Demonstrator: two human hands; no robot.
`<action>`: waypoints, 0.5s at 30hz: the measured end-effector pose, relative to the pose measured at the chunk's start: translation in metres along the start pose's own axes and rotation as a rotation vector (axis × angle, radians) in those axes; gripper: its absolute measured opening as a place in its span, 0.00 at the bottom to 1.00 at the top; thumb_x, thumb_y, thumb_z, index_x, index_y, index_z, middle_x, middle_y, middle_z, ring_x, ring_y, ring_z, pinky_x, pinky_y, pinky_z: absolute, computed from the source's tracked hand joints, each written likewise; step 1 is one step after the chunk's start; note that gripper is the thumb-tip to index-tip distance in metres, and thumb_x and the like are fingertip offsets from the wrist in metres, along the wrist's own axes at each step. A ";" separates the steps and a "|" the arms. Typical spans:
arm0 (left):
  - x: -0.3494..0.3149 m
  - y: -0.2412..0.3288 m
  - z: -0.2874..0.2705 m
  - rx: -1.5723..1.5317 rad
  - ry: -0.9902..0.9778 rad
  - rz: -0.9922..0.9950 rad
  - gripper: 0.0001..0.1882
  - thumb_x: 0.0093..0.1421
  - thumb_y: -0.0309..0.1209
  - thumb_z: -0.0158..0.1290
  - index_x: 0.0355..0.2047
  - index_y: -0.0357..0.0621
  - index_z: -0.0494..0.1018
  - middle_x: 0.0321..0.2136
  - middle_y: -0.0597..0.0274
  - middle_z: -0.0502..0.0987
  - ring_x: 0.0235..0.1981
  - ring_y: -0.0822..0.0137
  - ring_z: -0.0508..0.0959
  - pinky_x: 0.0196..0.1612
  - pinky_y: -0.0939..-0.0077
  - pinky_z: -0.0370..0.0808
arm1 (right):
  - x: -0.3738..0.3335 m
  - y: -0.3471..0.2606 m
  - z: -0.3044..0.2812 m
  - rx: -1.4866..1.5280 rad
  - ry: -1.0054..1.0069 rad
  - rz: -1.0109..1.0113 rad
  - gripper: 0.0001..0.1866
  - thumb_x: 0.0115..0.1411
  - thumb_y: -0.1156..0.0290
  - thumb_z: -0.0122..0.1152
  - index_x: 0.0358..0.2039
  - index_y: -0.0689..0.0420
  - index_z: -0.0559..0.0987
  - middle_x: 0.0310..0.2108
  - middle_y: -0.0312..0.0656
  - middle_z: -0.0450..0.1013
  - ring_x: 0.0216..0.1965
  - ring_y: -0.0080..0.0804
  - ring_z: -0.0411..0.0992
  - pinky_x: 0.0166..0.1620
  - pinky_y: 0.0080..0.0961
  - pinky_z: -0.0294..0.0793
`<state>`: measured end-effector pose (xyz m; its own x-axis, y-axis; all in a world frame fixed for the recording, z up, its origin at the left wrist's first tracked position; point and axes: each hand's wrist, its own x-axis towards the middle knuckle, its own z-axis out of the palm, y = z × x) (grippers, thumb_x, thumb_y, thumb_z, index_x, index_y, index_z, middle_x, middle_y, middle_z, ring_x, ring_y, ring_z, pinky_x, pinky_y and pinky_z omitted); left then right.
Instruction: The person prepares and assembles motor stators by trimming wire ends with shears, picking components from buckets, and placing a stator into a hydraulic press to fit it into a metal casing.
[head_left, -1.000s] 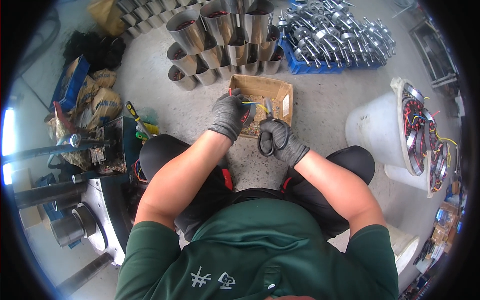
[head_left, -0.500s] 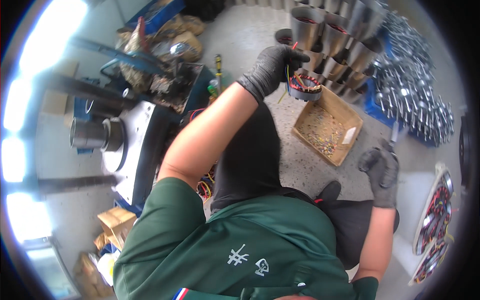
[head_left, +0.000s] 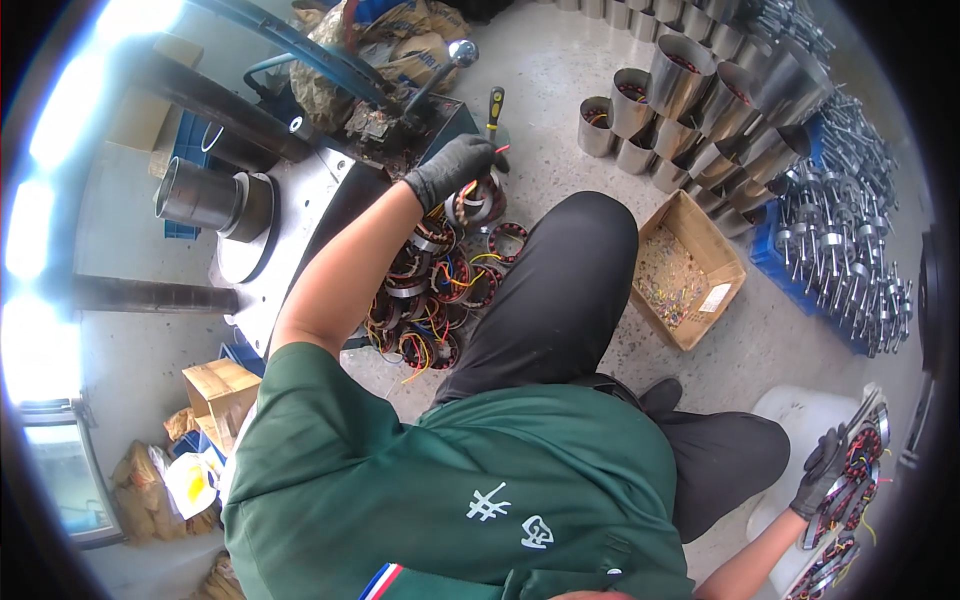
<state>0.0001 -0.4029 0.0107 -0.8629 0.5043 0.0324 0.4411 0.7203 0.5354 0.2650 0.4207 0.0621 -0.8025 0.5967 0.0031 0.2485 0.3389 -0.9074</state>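
Note:
My left hand (head_left: 455, 170), in a dark grey glove, is closed on the lead wires of a stator. A red wire end pokes out past the fingers. That wound metal-ring stator (head_left: 480, 205) hangs just under the hand, over a pile of similar stators (head_left: 430, 285) with red, yellow and blue wires, left of my knee. At the far right, my gloved right hand (head_left: 822, 470) reaches to a row of stators (head_left: 862, 455) on a white container (head_left: 790, 405). Its fingers look stretched out against the row's near side; whether they touch one is unclear.
A cardboard box (head_left: 735, 265) with small coloured bits lies ahead right. Metal cylinders (head_left: 683, 80) stand stacked behind it, beside a blue crate (head_left: 780, 255) of shafts. At left is a press-like machine (head_left: 290, 235); a yellow-black screwdriver (head_left: 495, 108) stands upright near my left hand.
My left hand has carried the stator leftward from near the cardboard box to above the pile. My right hand has moved from beside the box down and right to the stator row.

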 end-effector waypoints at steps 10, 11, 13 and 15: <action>-0.088 -0.120 0.090 0.226 0.062 0.030 0.07 0.54 0.26 0.57 0.34 0.45 0.79 0.25 0.56 0.78 0.29 0.57 0.79 0.33 0.69 0.75 | -0.087 0.166 0.005 0.160 0.208 0.677 0.16 0.62 0.44 0.58 0.29 0.42 0.71 0.11 0.27 0.58 0.08 0.18 0.54 0.11 0.19 0.47; -0.090 -0.123 0.102 0.223 -0.032 -0.187 0.06 0.56 0.27 0.56 0.34 0.44 0.78 0.26 0.54 0.78 0.28 0.59 0.78 0.33 0.68 0.74 | -0.100 0.191 0.006 0.256 0.120 0.619 0.14 0.61 0.50 0.58 0.35 0.47 0.75 0.22 0.32 0.67 0.18 0.24 0.64 0.19 0.24 0.61; -0.100 -0.153 0.125 -0.613 0.170 -0.698 0.07 0.62 0.35 0.54 0.31 0.49 0.78 0.24 0.62 0.77 0.23 0.66 0.74 0.27 0.71 0.65 | -0.115 0.266 -0.009 0.451 -0.032 0.609 0.22 0.67 0.64 0.50 0.57 0.62 0.74 0.52 0.46 0.75 0.49 0.39 0.74 0.53 0.35 0.73; -0.034 -0.085 0.154 -0.984 0.190 -0.902 0.12 0.65 0.44 0.53 0.33 0.50 0.77 0.25 0.68 0.76 0.25 0.68 0.75 0.27 0.73 0.67 | -0.182 0.212 -0.001 0.458 0.127 0.624 0.23 0.61 0.59 0.58 0.52 0.59 0.77 0.47 0.41 0.77 0.48 0.37 0.74 0.50 0.35 0.76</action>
<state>0.0301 -0.4082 -0.1655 -0.8120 -0.0912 -0.5764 -0.5831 0.0844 0.8080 0.4649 0.3850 -0.1307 -0.5131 0.6662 -0.5412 0.3620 -0.4038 -0.8402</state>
